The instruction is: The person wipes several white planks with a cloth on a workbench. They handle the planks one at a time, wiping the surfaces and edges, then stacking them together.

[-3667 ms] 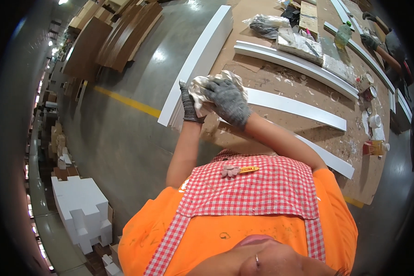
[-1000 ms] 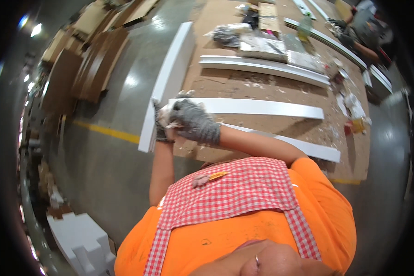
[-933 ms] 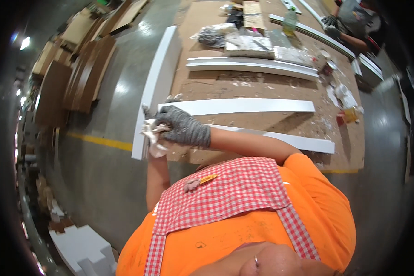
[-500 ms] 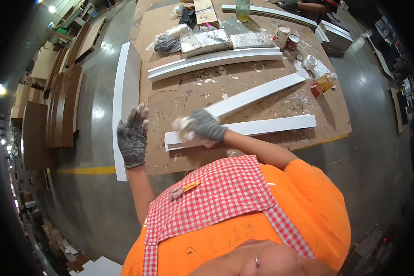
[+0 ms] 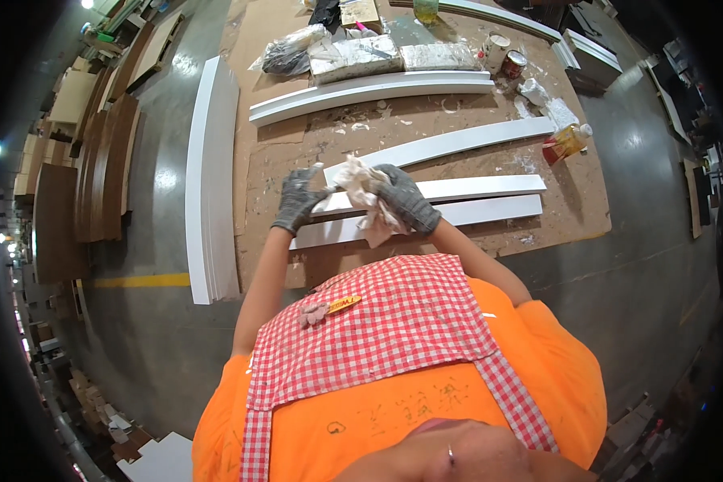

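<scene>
Crumpled off-white cloth [image 5: 361, 183], seemingly bunched for firm hold, gripped by right grey knit-gloved hand [image 5: 408, 198]; left grey knit-gloved hand [image 5: 299, 201], fingers parted.

Dark lettering [image 5: 347, 304] marks the yellow tag [image 5: 335, 308] on the apron [image 5: 369, 345] — the orange shirt [image 5: 546, 353] bears unreadable scrawl [image 5: 418, 408]

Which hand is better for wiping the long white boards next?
Probably the right hand: it grips the crumpled white cloth over the white boards. The left hand, near their left ends, seems to hold nothing.
</scene>
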`<move>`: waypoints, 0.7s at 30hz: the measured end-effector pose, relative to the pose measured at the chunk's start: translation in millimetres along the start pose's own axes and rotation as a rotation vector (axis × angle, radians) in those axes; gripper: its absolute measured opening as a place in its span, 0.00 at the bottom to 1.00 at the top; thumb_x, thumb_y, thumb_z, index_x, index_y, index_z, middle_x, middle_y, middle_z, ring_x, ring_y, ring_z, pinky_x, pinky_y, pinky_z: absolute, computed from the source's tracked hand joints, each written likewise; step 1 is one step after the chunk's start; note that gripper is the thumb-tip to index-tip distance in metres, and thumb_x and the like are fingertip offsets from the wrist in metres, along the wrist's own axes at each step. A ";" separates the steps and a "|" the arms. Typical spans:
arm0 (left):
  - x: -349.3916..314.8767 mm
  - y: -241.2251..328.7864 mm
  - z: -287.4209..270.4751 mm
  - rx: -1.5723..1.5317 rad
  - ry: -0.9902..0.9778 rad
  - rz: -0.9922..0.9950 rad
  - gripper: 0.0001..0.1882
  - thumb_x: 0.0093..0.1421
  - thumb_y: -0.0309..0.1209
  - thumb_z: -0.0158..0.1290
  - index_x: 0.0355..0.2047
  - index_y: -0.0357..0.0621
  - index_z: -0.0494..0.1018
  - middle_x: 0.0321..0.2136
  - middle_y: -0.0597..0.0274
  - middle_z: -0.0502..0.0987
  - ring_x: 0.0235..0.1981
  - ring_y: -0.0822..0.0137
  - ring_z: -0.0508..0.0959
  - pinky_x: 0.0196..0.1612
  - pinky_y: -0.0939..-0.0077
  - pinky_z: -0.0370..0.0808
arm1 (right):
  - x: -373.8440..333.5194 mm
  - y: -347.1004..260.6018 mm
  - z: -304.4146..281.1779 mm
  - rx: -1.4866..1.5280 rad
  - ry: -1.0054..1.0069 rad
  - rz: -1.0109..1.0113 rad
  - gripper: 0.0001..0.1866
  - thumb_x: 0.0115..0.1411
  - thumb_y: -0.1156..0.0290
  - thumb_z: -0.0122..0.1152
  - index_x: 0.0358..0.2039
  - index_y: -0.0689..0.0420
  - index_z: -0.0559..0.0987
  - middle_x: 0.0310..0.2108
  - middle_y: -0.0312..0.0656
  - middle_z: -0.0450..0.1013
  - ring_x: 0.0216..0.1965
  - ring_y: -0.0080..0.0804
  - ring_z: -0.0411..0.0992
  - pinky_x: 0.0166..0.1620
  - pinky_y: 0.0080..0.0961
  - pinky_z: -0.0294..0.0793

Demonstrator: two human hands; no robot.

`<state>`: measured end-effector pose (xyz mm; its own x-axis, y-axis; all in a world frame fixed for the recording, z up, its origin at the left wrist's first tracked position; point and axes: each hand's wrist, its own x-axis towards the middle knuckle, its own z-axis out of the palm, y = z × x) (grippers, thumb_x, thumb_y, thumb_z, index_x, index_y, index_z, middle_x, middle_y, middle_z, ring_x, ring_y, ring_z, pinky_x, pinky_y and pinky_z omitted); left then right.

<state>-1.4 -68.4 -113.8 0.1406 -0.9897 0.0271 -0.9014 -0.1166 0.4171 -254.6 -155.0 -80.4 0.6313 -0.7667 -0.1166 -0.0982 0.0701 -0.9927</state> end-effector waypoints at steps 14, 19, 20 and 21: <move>48.4 24.5 37.5 0.079 -0.182 -0.137 0.40 0.41 0.56 0.62 0.53 0.55 0.68 0.49 0.53 0.66 0.54 0.53 0.63 0.57 0.56 0.57 | 24.4 -36.7 -196.7 -0.108 0.525 -0.047 0.19 0.55 0.62 0.62 0.44 0.56 0.74 0.40 0.41 0.75 0.38 0.25 0.74 0.36 0.19 0.78; 52.8 21.0 43.9 0.083 -0.167 -0.058 0.36 0.40 0.52 0.63 0.50 0.55 0.71 0.46 0.56 0.68 0.51 0.55 0.64 0.56 0.56 0.57 | 95.6 -61.4 -354.9 -1.174 0.510 0.660 0.40 0.50 0.43 0.60 0.53 0.63 0.69 0.47 0.60 0.71 0.50 0.47 0.71 0.51 0.37 0.70; 53.0 20.3 44.0 0.096 -0.171 -0.060 0.35 0.39 0.52 0.63 0.49 0.55 0.71 0.46 0.56 0.68 0.51 0.55 0.63 0.56 0.56 0.57 | 116.4 -64.4 -360.7 -1.345 0.341 0.765 0.43 0.49 0.41 0.59 0.58 0.61 0.65 0.53 0.56 0.68 0.54 0.45 0.68 0.56 0.37 0.65; 60.9 23.8 43.1 0.100 -0.178 -0.023 0.35 0.39 0.51 0.63 0.49 0.55 0.71 0.45 0.57 0.68 0.51 0.56 0.63 0.56 0.56 0.57 | 120.0 -11.0 -419.3 -1.449 0.444 0.829 0.44 0.48 0.41 0.60 0.59 0.57 0.64 0.57 0.52 0.65 0.56 0.46 0.67 0.58 0.37 0.64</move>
<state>-32.0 -135.0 -141.4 0.0953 -0.9846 -0.1467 -0.9362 -0.1387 0.3230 -500.3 -515.4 -70.4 -0.1607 -0.9471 -0.2776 -0.9765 0.1116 0.1845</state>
